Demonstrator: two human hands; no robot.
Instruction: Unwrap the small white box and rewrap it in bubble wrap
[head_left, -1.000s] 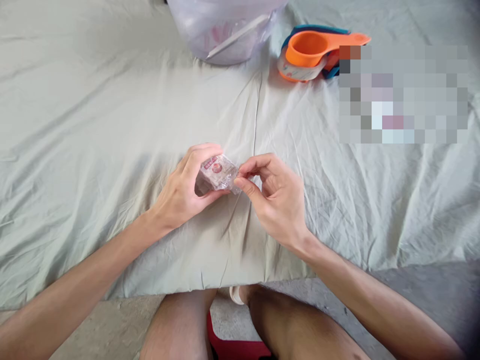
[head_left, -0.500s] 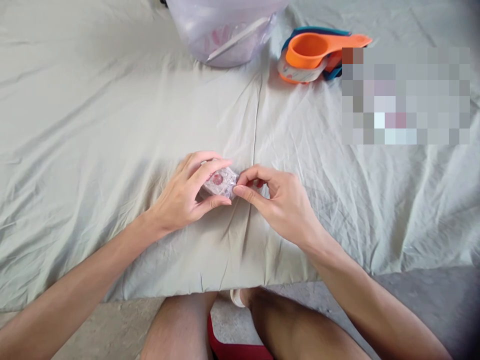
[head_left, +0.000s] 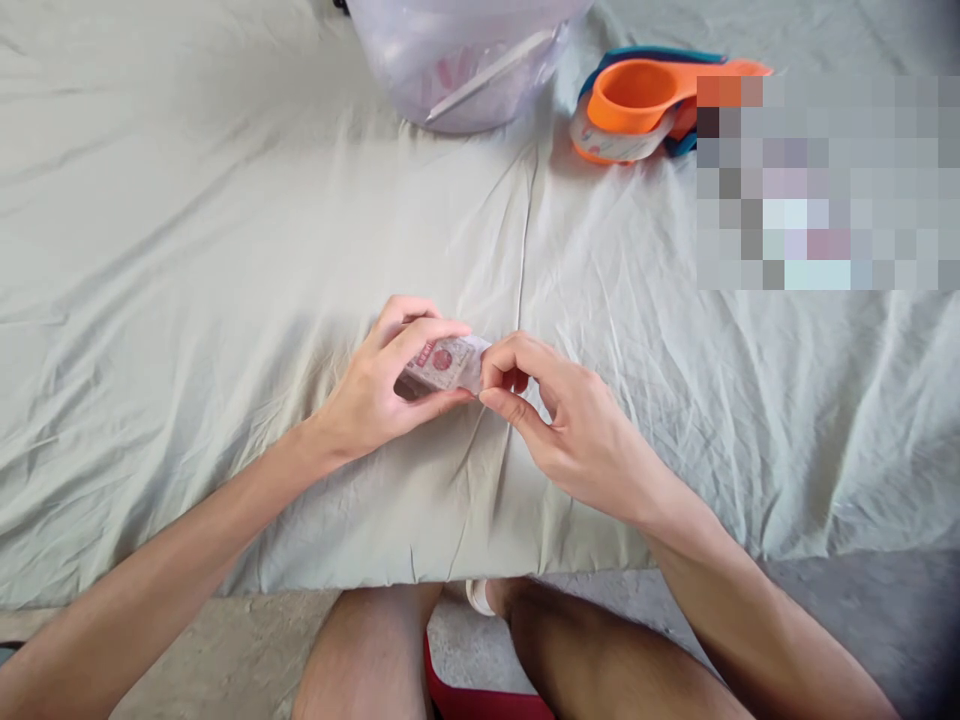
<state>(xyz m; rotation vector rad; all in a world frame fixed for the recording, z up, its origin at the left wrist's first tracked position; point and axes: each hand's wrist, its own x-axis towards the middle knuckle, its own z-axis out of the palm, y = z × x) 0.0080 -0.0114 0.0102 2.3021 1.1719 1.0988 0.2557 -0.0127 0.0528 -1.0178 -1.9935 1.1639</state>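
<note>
Left hand is curling around a small box, its fingers reaching over the far side and its thumb pressing along the near side, so the grip is holding the box firmly but not tightly closed. Taking the box as the clock's centre, this hand is sitting between eight and nine o'clock, with its forearm stretching toward eight. Right hand is resting at four o'clock, thumb and forefinger narrowing to a pinch on the clear film that is jutting from the box's three o'clock end. One face of the box is showing a round red mark beside a red label. Both hands are working over a pale green cloth; whether the box is touching it, I cannot tell. Well apart, a translucent tub is standing at twelve o'clock, and an orange-and-teal tape dispenser is lying at one. Beyond it, toward two, a pixelated patch is hiding whatever is there. Two bare legs are showing around six o'clock.
</note>
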